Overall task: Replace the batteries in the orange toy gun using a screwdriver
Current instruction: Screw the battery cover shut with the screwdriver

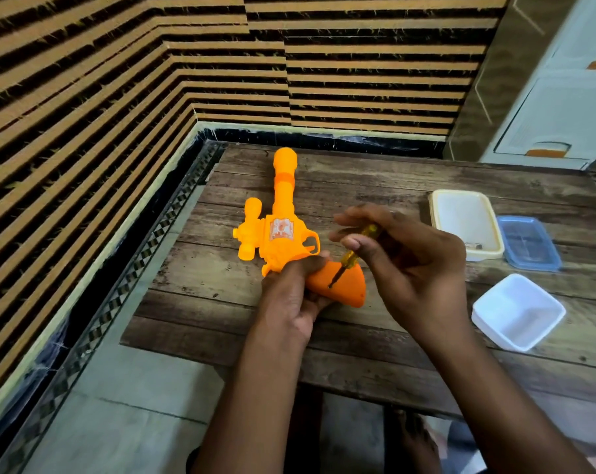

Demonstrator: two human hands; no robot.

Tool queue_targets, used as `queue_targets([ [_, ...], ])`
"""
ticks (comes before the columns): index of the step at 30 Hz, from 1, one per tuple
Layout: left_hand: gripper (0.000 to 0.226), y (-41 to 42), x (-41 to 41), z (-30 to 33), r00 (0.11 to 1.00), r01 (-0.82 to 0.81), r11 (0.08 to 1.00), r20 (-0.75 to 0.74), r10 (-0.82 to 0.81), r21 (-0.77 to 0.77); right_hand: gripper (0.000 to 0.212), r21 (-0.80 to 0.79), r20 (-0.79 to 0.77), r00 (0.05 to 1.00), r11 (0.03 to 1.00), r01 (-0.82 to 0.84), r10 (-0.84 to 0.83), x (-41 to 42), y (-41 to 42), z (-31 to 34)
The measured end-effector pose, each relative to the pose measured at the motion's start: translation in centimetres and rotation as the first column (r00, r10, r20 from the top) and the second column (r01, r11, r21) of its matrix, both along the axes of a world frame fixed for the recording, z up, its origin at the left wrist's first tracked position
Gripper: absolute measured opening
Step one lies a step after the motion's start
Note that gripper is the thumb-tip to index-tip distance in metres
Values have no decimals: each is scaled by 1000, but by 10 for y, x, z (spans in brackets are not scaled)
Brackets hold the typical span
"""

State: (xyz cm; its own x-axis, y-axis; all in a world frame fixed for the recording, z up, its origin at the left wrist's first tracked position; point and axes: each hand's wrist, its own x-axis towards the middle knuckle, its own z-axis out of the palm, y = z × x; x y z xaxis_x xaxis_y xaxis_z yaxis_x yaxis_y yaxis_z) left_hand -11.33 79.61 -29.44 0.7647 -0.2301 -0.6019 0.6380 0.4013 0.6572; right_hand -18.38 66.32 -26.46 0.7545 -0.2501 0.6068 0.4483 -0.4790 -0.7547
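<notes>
On the wooden table (375, 186), near its left edge, lies the orange toy gun (283, 213), barrel pointing away toward the striped wall, grip end nearest the person. Left hand (289, 295) wraps around the handle just behind the trigger guard, fingers curled, pinning it down. Right hand (402, 261) pinches a small screwdriver (353, 254) with a translucent yellow handle between thumb and fingertips; the dark shaft angles down with its tip on the side of the handle, presumably at a battery-cover screw, though the screw itself is too small to make out. Handling guess: hollow moulded plastic, light, stiff, smooth and a bit slippery, so it'll want to rotate under driver torque. Best hold is where the left hand already is, on the handle close to the screw; the thin barrel and side scope look like poor leverage points and could crack. Keep pressure straight down the shaft to avoid camming out. Labels: a whitish sticker with a reddish print on the gun body, unreadable. Off to the right: cream container (466, 224) with a small item inside, blue lid (527, 242), white tub (517, 311). No legible writing anywhere.
</notes>
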Motion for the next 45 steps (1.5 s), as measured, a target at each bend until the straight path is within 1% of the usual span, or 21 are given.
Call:
queue_targets([
  [2, 48, 1, 2, -2, 1000, -30, 999, -9, 30, 19, 30, 40, 0, 1000, 999, 19, -19, 2, -1, -2],
  [4, 49, 1, 3, -3, 999, -46, 999, -17, 46, 15, 38, -9, 34, 999, 1000, 26, -26, 2, -1, -2],
  [6, 50, 0, 2, -3, 998, -52, 999, -26, 51, -11, 40, -77, 70, 997, 997, 22, -17, 0, 0, 0],
  [7, 50, 0, 2, -3, 998, -54, 998, -25, 53, -16, 40, -79, 68, 998, 997, -1, 6, 0, 0, 0],
  [10, 50, -1, 3, -5, 998, -56, 998, 5, 56, 2, 35, -9, 12, 996, 996, -87, 87, 0, -2, 0],
  [12, 51, -1, 3, -5, 998, -63, 998, 33, 62, 13, 30, 3, 5, 999, 999, -54, 54, 1, -3, 1],
  [15, 49, -2, 2, -3, 997, -63, 998, 51, 62, 26, 23, -34, 31, 999, 999, 15, -14, 2, -3, 1],
  [19, 47, -2, -1, -1, 999, -32, 999, 38, 32, 1, 27, -96, 66, 996, 994, 60, -54, 1, -1, 1],
  [21, 49, -3, -1, -2, 999, -27, 1000, 32, 28, -11, 23, -48, 48, 999, 999, -20, 23, -1, -2, 2],
  [23, 49, -3, -1, -1, 999, -36, 999, 16, 37, -10, 26, 47, 11, 993, 992, -114, 114, -1, -4, 2],
  [25, 48, -4, -1, -1, 999, -42, 999, 17, 42, 6, 26, 79, -6, 995, 992, -98, 99, -1, -6, 2],
  [28, 47, -3, 0, -1, 998, -58, 998, 31, 57, 18, 24, 43, 1, 999, 999, -32, 32, 1, -4, 2],
  [32, 28, -2, -1, 0, 999, -39, 999, 17, 39, 7, 31, -21, 32, 999, 1000, 19, -18, 1, -2, 4],
  [33, 30, -1, 0, 0, 999, -39, 999, 16, 39, 8, 28, -36, 41, 999, 999, 8, -6, 1, -2, 5],
  [35, 44, -1, 0, 0, 999, -50, 999, 21, 49, 10, 21, -36, 41, 997, 997, -64, 66, 0, -3, 5],
  [37, 49, -2, 1, -1, 998, -58, 998, 28, 57, 17, 26, 44, 4, 988, 987, -152, 152, -2, -3, 5],
  [39, 44, -2, 0, -1, 998, -51, 998, 35, 50, 33, 33, 104, -21, 985, 980, -170, 173, -2, -1, 6],
  [42, 40, -2, -1, 0, 999, -38, 998, 36, 36, 40, 38, 60, -22, 988, 987, -150, 151, 0, -1, 7],
  [45, 43, -3, -3, 2, 999, -38, 998, 37, 37, 43, 48, -39, -7, 999, 998, -54, 54, 3, 0, 8],
])
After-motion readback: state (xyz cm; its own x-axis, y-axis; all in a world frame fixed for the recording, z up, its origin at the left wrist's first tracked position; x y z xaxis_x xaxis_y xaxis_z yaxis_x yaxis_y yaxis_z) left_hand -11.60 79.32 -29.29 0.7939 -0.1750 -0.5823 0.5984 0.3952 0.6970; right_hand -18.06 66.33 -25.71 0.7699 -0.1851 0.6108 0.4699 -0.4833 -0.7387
